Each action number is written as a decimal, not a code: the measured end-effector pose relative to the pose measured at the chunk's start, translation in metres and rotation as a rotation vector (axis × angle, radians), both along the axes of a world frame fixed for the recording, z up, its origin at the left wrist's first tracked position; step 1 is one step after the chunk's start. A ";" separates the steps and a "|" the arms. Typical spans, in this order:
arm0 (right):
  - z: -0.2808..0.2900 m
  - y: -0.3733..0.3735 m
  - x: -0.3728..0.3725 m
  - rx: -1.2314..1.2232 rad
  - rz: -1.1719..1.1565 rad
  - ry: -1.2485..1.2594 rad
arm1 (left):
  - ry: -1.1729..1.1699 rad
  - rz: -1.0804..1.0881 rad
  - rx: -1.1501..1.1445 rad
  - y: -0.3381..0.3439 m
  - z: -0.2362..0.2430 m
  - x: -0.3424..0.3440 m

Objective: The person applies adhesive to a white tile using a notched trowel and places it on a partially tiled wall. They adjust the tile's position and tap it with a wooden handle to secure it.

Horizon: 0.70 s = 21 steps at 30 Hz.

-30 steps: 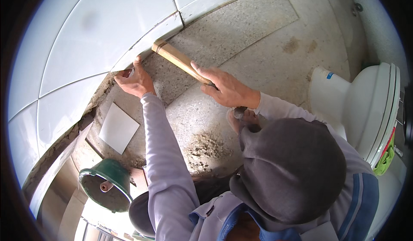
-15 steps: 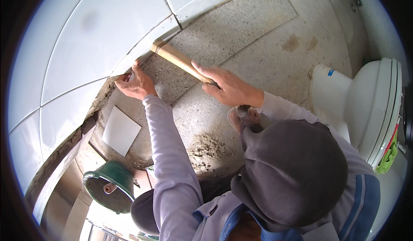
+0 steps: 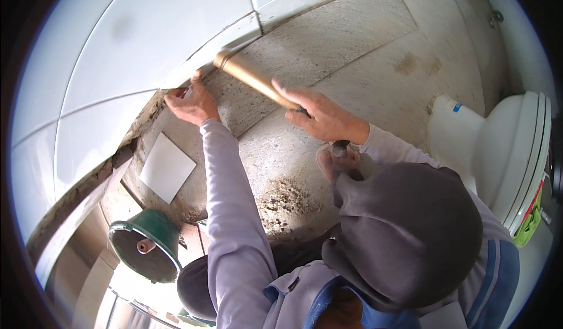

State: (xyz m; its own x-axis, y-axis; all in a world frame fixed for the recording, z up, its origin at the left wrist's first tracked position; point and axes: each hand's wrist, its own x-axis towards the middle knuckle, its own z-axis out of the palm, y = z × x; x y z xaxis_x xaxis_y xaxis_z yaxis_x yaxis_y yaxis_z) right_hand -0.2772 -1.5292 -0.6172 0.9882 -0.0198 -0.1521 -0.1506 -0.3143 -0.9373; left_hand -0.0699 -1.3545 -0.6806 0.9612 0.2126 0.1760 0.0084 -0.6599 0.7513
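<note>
My right hand is wrapped round a hammer close to its dark metal head, which is partly hidden below the hand. Its wooden handle points away to the upper left, with the butt against or just beside a narrow white tile strip at the foot of the wall. My left hand is at the strip's left lower edge, thumb up against it and fingers bent. Something small and reddish shows between those fingers, too small to name. White wall tiles rise above the strip.
A loose white square tile lies on the speckled floor left of my forearm. Crumbled mortar is heaped near my foot. A green bucket lies tipped at lower left. A white toilet stands at right. My dark cap covers the lower right.
The view has shifted slightly, so most things sit a little differently in the picture. The hammer handle is now blurred by motion at the strip; my left hand keeps its place on the strip.
</note>
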 end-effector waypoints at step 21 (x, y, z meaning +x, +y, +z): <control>0.007 0.010 0.009 -0.140 0.010 0.079 | 0.115 0.090 -0.137 -0.007 0.008 -0.004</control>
